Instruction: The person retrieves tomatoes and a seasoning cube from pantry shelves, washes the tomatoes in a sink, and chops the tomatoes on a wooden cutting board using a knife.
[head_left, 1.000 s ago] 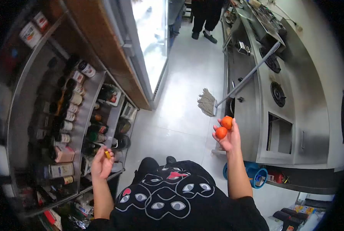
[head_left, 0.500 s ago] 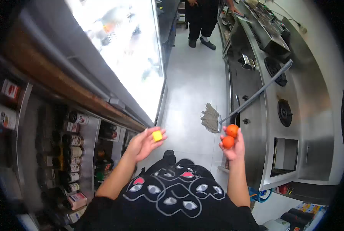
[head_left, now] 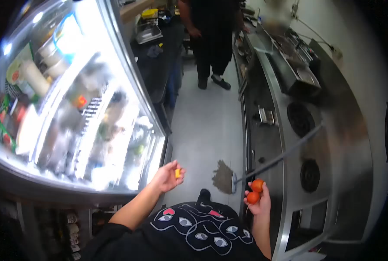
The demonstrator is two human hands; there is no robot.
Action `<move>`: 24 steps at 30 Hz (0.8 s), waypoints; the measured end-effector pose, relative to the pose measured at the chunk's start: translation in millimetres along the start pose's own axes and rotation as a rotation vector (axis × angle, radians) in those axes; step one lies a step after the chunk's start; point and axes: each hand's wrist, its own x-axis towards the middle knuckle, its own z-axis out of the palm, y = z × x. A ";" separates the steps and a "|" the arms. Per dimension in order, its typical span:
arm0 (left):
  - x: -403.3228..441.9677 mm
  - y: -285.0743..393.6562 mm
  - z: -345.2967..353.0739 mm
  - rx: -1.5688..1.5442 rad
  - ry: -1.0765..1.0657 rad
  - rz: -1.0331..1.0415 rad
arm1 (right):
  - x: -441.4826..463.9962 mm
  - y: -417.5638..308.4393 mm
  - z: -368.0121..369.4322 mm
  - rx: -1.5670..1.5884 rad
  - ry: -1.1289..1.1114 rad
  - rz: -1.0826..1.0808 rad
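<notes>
My left hand (head_left: 170,177) is in front of the lit fridge, fingers curled around a small yellow block (head_left: 177,173). What the block is made of, I cannot make out. Lower right, my right hand (head_left: 259,202) is palm up. It holds two round orange-red fruits that look like tomatoes: an upper tomato (head_left: 257,185) and a lower tomato (head_left: 253,198), side by side against the fingers. Just beyond that hand, a mop (head_left: 223,177) rests its grey head on the floor, its handle leaning over the stove.
A glass-fronted fridge (head_left: 94,126) full of packages glows at left. Along the right runs a steel stove (head_left: 333,174) with black burners (head_left: 310,175). Another person (head_left: 213,39) stands farther down the aisle, beside a dark counter (head_left: 157,65) with trays. Jars (head_left: 73,228) line a lower shelf.
The view has tilted up, showing more of the fridge and the other person. My left fingers have curled closer around the yellow block. Both tomatoes stay in my right hand.
</notes>
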 end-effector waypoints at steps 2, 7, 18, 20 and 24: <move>17.6 12.0 2.2 0.034 0.076 0.012 | 31.3 -26.7 17.2 -0.043 -0.072 0.003; 54.6 56.4 18.8 0.063 0.253 0.168 | 124.0 -85.3 73.9 -0.101 -0.149 0.053; 184.6 221.5 36.9 0.179 0.300 0.270 | 329.7 -139.3 225.6 0.006 -0.227 0.183; 219.1 255.8 65.6 0.234 0.316 0.267 | 357.8 -144.4 241.6 0.047 -0.244 0.206; 308.2 315.6 90.8 0.398 0.135 0.190 | 409.7 -167.1 278.7 -0.023 -0.208 0.148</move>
